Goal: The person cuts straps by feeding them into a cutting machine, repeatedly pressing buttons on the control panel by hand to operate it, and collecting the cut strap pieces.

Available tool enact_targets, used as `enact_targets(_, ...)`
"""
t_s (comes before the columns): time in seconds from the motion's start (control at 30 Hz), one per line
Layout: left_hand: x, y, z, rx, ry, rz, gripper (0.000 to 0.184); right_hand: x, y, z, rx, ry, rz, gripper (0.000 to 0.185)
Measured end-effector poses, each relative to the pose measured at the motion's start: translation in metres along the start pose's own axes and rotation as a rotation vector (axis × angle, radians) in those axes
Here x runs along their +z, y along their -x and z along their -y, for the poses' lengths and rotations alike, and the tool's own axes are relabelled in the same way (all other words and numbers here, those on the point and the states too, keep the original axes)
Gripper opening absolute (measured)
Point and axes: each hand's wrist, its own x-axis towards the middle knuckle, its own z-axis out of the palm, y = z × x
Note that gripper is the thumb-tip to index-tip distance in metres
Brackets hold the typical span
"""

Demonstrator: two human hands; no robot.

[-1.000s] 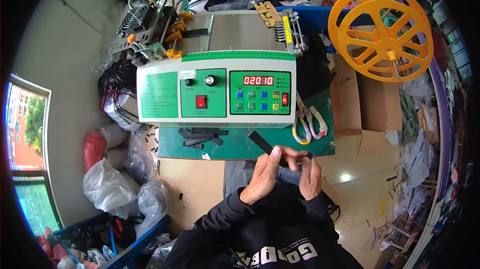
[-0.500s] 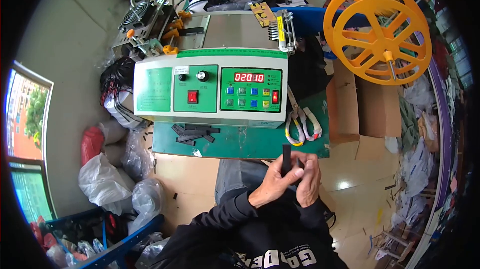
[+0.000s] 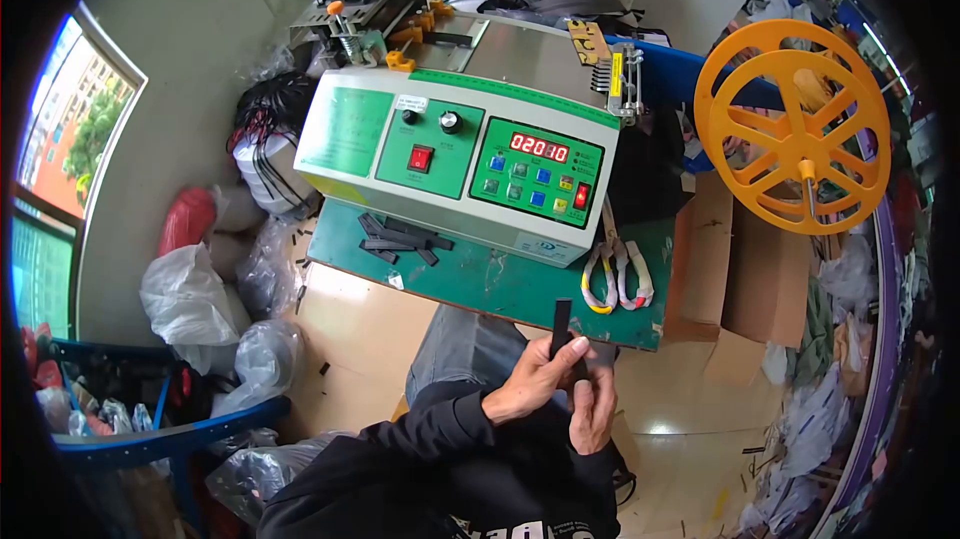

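My left hand (image 3: 535, 376) is closed on a black strip (image 3: 562, 324), which points up past my thumb. Close beside it, my right hand (image 3: 592, 411) has its fingers curled near the strip's lower part; what they hold, if anything, is hidden. Both hands are in front of the green table (image 3: 500, 291). Several short black strips (image 3: 400, 239) lie in a loose pile on the table at the left. Scissors with wrapped handles (image 3: 617, 279) rest at the table's right side, above my hands.
A green and white machine (image 3: 455, 154) with a red digit display stands on the table. An orange reel (image 3: 795, 129) is at the right, above a cardboard box (image 3: 755, 289). Plastic bags (image 3: 190, 294) and a blue-rimmed bin (image 3: 200, 429) are at the left.
The view has turned, so the machine and table now look tilted. The strip has swung from slanting to nearly upright. My hands are still close together, lower in the view.
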Motion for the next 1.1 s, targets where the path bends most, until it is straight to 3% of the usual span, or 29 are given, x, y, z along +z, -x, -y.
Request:
enact_targets(0.2,-0.014,-0.006,0.018,0.07,0.087,0.036,0.02,0.003,0.017,-0.036,-0.016,0.139,-0.088,0.02)
enact_targets(0.33,-0.013,-0.003,0.022,0.054,-0.064,0.204,0.025,0.019,0.013,-0.047,-0.104,-0.094,-0.474,0.027)
enact_targets(0.37,-0.013,-0.001,0.022,0.055,-0.061,0.205,0.025,0.021,0.013,-0.049,-0.104,-0.091,-0.475,0.027)
enact_targets(0.53,-0.011,0.004,0.031,0.075,-0.062,0.331,0.027,0.021,0.012,-0.056,0.113,0.155,-0.467,0.038)
enact_targets(0.7,-0.033,-0.008,0.047,0.211,-0.208,0.204,0.029,0.026,0.001,-0.055,0.249,0.233,-0.143,0.041)
enact_targets(0.83,-0.052,-0.022,0.055,0.59,-0.852,0.156,0.03,0.028,-0.005,-0.085,0.19,0.377,0.04,0.043)
enact_targets(0.87,-0.057,-0.025,0.059,0.59,-0.848,0.159,0.03,0.028,-0.007,-0.095,0.192,0.38,0.038,0.043)
enact_targets(1.0,-0.083,-0.037,0.084,0.368,-1.319,0.284,0.03,0.032,-0.016,-0.146,0.1,0.519,0.223,0.044)
enact_targets(1.1,-0.112,-0.053,0.123,0.314,-1.289,0.248,0.032,0.032,-0.017,-0.159,0.114,0.542,0.258,0.042)
